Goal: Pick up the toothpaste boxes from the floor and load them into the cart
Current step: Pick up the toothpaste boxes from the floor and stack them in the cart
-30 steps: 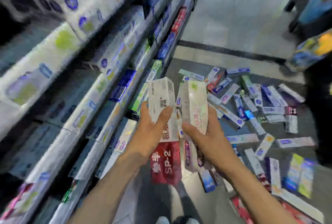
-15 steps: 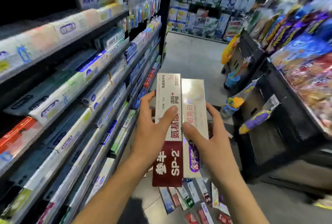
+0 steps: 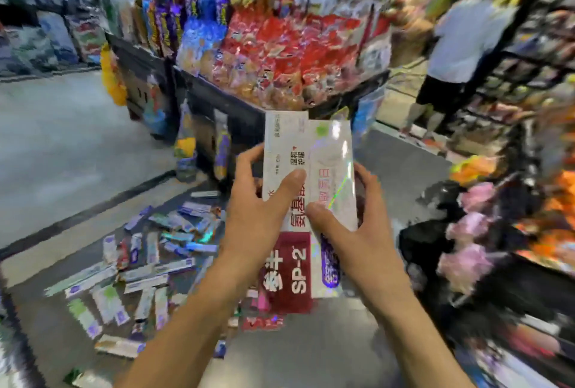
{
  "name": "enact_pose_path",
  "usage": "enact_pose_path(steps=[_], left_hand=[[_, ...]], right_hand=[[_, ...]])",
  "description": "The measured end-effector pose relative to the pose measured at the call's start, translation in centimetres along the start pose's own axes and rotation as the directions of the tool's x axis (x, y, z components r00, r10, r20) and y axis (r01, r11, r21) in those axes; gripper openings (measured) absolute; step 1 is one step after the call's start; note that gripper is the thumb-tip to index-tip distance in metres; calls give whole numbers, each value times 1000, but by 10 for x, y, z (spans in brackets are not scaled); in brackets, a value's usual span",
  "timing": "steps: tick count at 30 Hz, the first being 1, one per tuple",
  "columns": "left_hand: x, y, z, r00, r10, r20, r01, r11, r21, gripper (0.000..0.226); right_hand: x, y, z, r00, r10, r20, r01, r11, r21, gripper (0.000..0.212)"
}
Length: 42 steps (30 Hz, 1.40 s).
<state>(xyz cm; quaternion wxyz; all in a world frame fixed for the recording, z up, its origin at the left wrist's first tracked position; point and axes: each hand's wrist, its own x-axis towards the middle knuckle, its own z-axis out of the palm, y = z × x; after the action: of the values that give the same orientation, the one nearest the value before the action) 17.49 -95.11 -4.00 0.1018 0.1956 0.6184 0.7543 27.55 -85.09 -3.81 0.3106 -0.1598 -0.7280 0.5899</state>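
**Two toothpaste boxes held upright, view swung from the shelves to the snack display**

The left hand (image 3: 261, 219) has its thumb curled across the front of the white-and-red box (image 3: 287, 210), fingers (image 3: 249, 157) wrapped round its left edge. The right hand (image 3: 351, 232) pinches the holographic box (image 3: 334, 188), thumb on the face and fingers behind its right edge. Both boxes are long, flat-sided cartons held upright and side by side, touching along their long edges. The left one is matte white card with a dark red lower band printed "SP-2"; the right one is glossy, with a rainbow sheen and a purple mark low down.

Half a second ago the same grip faced a long shelf of toothpaste on the left; now that shelf is out of view and a snack display (image 3: 280, 54) of crinkled red and blue bags stands behind the boxes.

Scattered toothpaste boxes (image 3: 149, 263) lie on the floor (image 3: 62, 144) at lower left, below the hands. A person in a pale shirt (image 3: 460, 35) stands at upper right beside dark racks. Plush pink items (image 3: 466, 232) sit at right, heavily blurred.
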Motion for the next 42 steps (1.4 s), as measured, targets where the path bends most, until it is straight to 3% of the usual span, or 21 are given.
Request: enact_pose_path(steps=[4,7,13,19,24,30,35,42], left_hand=[[-43,-14,89,954,-39,296,62,996,-68,48],[-88,-16,151,856,-50,515,114,989,-95,51],[-185,-29,263,691,-59,721,142,988,-55,63],[-290,-47,372,586,-107,803,206,978,-20,66],[-341,-73,434,491,-258,832,397,916,50,78],[-356,-106,482,474,-329,817,384,912,145,72],[-340,-143,514,458,-375,806,338,912,233,81],[-300,-216,551,473,-439,764,201,898,392,87]], right_hand=[[-60,-3,-89,966,26,-259,-36,999,-37,67],[-109,-3,-147,888,29,-458,-74,994,-80,70],[-207,-8,-256,738,34,-674,-143,984,-106,66],[-291,2,-376,646,116,-755,-216,976,-35,71],[-339,13,-459,572,249,-782,-167,968,187,58],[-362,47,-518,517,306,-799,-205,951,232,67],[-350,88,-550,503,351,-790,-248,934,257,77],[-313,152,-596,483,499,-720,-442,848,291,100]])
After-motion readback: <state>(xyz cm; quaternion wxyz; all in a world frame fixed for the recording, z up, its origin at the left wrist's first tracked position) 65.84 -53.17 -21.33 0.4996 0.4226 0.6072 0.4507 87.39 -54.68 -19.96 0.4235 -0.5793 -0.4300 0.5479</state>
